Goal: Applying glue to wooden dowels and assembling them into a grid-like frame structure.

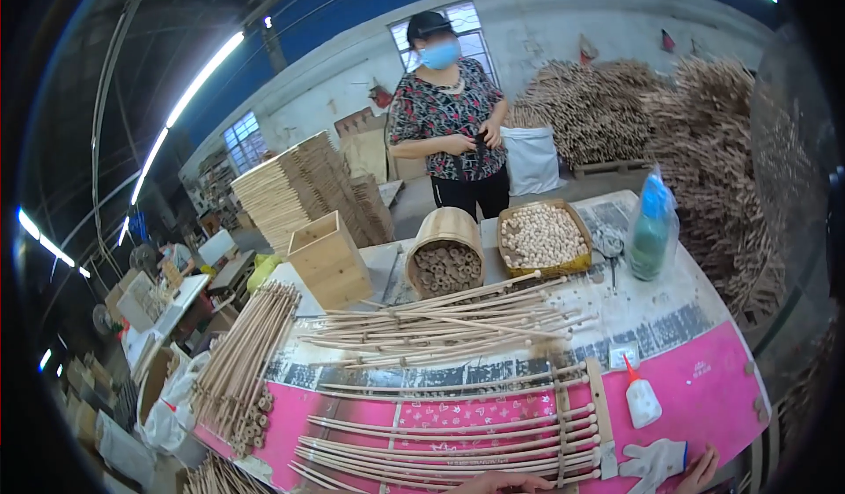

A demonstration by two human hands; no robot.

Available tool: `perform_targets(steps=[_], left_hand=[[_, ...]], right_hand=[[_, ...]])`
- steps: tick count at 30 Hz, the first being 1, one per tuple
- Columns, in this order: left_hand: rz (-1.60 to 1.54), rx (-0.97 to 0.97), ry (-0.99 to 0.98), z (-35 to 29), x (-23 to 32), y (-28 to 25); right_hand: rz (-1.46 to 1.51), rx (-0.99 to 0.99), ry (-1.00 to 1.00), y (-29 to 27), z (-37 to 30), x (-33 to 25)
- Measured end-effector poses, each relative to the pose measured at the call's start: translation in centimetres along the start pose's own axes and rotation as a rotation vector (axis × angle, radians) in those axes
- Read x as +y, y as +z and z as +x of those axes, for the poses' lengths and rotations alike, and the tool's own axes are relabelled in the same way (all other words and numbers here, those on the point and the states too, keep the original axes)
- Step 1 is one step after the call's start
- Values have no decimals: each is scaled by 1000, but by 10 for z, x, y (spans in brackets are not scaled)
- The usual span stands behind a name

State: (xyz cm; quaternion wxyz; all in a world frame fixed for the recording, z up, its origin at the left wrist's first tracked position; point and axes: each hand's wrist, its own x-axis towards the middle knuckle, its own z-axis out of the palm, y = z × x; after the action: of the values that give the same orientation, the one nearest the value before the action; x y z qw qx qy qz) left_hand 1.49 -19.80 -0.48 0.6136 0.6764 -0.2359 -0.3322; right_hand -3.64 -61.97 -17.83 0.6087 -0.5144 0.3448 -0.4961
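My left hand (500, 482) is at the lower edge, beside the front wooden rods (440, 469); the edge cuts it off and its grip is unclear. My right hand (698, 471) is at the lower right, fingers stretched out beside the cuff of a white glove (653, 464). Pale rods with small round knobs at their right ends lie in rows on the pink sheet (704, 379). Their knobs line up along an upright wooden strip (602, 406). A white glue bottle (643, 403) with a red tip lies right of the strip.
Behind lie a loose rod pile (458, 322), a wooden tub of brown rings (446, 230), a yellow box of pale beads (546, 237), a wooden box (330, 261) and a bagged green bottle (650, 239). Bundled rods (242, 353) lie left. A masked person (453, 115) stands beyond the table.
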Motion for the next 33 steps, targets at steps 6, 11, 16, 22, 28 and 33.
perform_targets(steps=[6,11,16,22,28,33], left_hand=[[1,-20,107,-1,9,6],[48,16,111,-16,25,7],[19,-65,51,-21,45,15],[-76,-88,119,-42,52,23],[-11,-70,160,-57,44,25],[-17,-48,172,-68,50,26]], right_hand=[[-73,-86,19,6,9,5],[-224,-262,35,1,-3,-30],[-107,-169,-216,-11,24,19],[-66,-232,-211,5,16,13],[-104,-218,-225,2,17,11],[-102,-201,-230,3,21,17]])
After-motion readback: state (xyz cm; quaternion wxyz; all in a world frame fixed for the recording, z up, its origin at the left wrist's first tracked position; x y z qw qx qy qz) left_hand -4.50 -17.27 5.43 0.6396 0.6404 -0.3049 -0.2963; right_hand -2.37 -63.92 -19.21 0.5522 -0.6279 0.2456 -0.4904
